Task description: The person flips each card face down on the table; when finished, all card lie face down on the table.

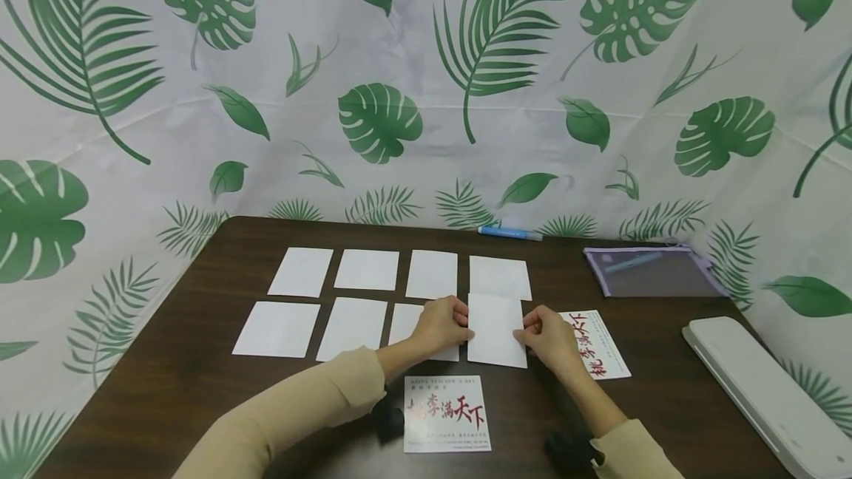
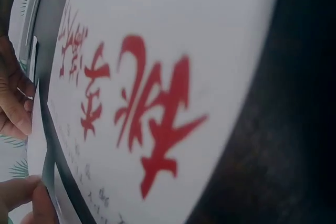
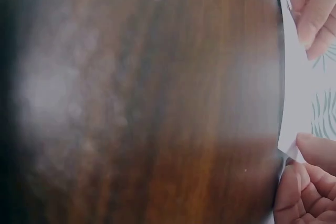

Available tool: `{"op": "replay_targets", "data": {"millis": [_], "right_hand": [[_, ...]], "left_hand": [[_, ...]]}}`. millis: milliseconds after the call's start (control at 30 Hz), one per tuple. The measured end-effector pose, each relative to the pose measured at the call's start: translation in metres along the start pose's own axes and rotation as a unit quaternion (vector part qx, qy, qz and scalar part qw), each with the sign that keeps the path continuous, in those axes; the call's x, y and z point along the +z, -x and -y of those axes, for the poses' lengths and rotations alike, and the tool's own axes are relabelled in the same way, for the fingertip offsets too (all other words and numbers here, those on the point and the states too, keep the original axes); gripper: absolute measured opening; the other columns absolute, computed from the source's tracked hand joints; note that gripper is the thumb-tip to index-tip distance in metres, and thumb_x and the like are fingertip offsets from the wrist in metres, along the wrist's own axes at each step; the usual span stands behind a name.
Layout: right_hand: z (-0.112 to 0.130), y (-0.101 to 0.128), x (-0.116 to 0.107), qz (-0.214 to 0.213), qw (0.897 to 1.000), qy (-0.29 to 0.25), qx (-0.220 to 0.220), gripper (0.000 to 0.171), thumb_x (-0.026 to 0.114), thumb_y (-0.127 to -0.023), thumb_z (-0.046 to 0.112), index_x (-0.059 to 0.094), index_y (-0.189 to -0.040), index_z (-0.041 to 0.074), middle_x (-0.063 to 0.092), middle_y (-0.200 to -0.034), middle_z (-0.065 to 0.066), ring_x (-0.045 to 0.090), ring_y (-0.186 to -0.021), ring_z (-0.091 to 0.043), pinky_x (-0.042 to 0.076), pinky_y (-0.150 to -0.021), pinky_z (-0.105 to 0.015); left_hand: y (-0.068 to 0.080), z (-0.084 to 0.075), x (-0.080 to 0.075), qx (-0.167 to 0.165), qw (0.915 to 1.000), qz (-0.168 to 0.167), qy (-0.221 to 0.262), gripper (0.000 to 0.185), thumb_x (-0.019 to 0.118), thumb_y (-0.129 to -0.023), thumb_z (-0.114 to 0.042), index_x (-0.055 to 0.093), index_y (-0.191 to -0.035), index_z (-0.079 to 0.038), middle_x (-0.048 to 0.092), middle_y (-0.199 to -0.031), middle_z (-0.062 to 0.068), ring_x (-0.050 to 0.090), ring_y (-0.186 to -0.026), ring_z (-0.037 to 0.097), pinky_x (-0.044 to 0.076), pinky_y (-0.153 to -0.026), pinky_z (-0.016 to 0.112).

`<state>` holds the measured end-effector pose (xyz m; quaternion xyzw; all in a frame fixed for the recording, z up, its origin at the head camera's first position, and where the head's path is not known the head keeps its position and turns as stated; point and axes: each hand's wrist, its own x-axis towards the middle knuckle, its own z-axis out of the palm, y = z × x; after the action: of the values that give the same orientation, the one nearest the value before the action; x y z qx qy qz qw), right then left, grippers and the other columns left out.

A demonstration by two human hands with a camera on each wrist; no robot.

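Note:
Between my two hands is a blank white card [image 1: 496, 331], tilted slightly, its upper edge overlapping the far-right card [image 1: 499, 276] of the back row. My left hand [image 1: 439, 324] pinches its left edge, thumb on the near face. The right hand [image 1: 549, 335] pinches the opposite edge; in the right wrist view its thumb [image 3: 317, 153] lies over a corner, with the other fingers curled behind. Under my left forearm and wrist, part of another white card [image 1: 402, 324] shows. A card printed with red characters [image 1: 447, 414] lies nearest me, large in the left wrist view.
Several white cards [image 1: 367, 270] lie in two rows on the dark wooden table [image 1: 193, 331]. Right of my right hand is another red-lettered card [image 1: 602, 346]. Farther right are a mesh zip pouch [image 1: 659, 276] and a long white case [image 1: 765, 390]. A blue marker [image 1: 509, 233] lies at the back edge.

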<state>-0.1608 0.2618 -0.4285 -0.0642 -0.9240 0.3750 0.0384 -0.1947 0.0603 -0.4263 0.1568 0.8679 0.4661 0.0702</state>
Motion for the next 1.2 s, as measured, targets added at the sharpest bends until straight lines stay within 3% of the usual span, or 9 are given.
{"op": "replay_targets", "data": {"millis": [267, 400, 567, 667, 833, 1000, 1200], "right_hand": [[-0.001, 0.001, -0.004, 0.009, 0.997, 0.067, -0.025, 0.019, 0.074, -0.075, 0.006, 0.058, -0.082, 0.000, 0.053, -0.065, -0.003, 0.046, -0.057, -0.015, 0.035, -0.051, -0.027], [0.000, -0.001, -0.004, 0.005, 0.996, 0.080, -0.030, 0.020, 0.075, -0.075, 0.007, 0.057, -0.081, 0.001, 0.052, -0.064, -0.003, 0.045, -0.057, -0.016, 0.034, -0.051, -0.027], [-0.002, -0.003, -0.004, -0.002, 0.995, 0.090, -0.037, 0.022, 0.076, -0.075, 0.009, 0.056, -0.082, 0.002, 0.052, -0.064, -0.003, 0.045, -0.057, -0.015, 0.034, -0.052, -0.027], [-0.005, -0.002, -0.012, -0.002, 0.997, 0.059, -0.042, 0.022, 0.075, -0.077, 0.009, 0.057, -0.087, -0.001, 0.053, -0.064, -0.003, 0.050, -0.053, -0.013, 0.040, -0.049, -0.025], [-0.022, -0.004, -0.045, -0.029, 0.999, 0.014, -0.028, 0.020, 0.069, -0.082, 0.006, 0.060, -0.095, -0.006, 0.059, -0.069, -0.008, 0.057, -0.053, -0.013, 0.048, -0.048, -0.023], [-0.048, -0.007, -0.075, -0.042, 0.998, 0.034, 0.024, 0.023, 0.066, -0.083, 0.007, 0.061, -0.101, -0.007, 0.061, -0.076, -0.009, 0.054, -0.060, -0.011, 0.044, -0.051, -0.023], [-0.067, -0.011, -0.088, -0.037, 0.997, 0.049, 0.047, 0.028, 0.068, -0.082, 0.008, 0.060, -0.103, -0.008, 0.059, -0.079, -0.010, 0.050, -0.068, -0.013, 0.042, -0.053, -0.022]], "left_hand": [[-0.001, -0.003, -0.002, 0.036, 0.9960, 0.031, -0.076, 0.021, 0.078, -0.070, -0.003, 0.065, -0.087, 0.001, 0.067, -0.073, 0.005, 0.055, -0.061, 0.007, 0.043, -0.058, 0.018], [-0.004, -0.006, -0.004, 0.047, 0.9941, 0.037, -0.090, 0.022, 0.079, -0.069, -0.003, 0.065, -0.085, 0.001, 0.066, -0.070, 0.003, 0.052, -0.060, 0.006, 0.041, -0.058, 0.017], [-0.005, -0.009, -0.004, 0.037, 0.9949, 0.034, -0.088, 0.024, 0.079, -0.069, -0.003, 0.065, -0.087, 0.001, 0.066, -0.073, 0.005, 0.053, -0.060, 0.005, 0.042, -0.057, 0.016], [-0.006, -0.014, -0.003, 0.031, 0.9972, 0.032, -0.060, 0.026, 0.078, -0.071, -0.003, 0.064, -0.092, 0.002, 0.066, -0.078, 0.007, 0.054, -0.060, 0.006, 0.045, -0.055, 0.015], [-0.012, -0.029, 0.006, 0.018, 0.9984, 0.050, 0.020, 0.034, 0.075, -0.076, -0.005, 0.063, -0.107, 0.003, 0.067, -0.089, 0.010, 0.063, -0.062, 0.011, 0.049, -0.053, 0.017], [-0.017, -0.047, 0.030, -0.008, 0.9934, 0.082, 0.080, 0.047, 0.076, -0.076, -0.006, 0.058, -0.118, 0.005, 0.066, -0.096, 0.013, 0.066, -0.063, 0.014, 0.051, -0.054, 0.019], [-0.026, -0.065, 0.062, -0.016, 0.9882, 0.097, 0.118, 0.053, 0.077, -0.073, -0.001, 0.054, -0.121, 0.009, 0.065, -0.099, 0.019, 0.068, -0.063, 0.019, 0.053, -0.054, 0.020]]}}
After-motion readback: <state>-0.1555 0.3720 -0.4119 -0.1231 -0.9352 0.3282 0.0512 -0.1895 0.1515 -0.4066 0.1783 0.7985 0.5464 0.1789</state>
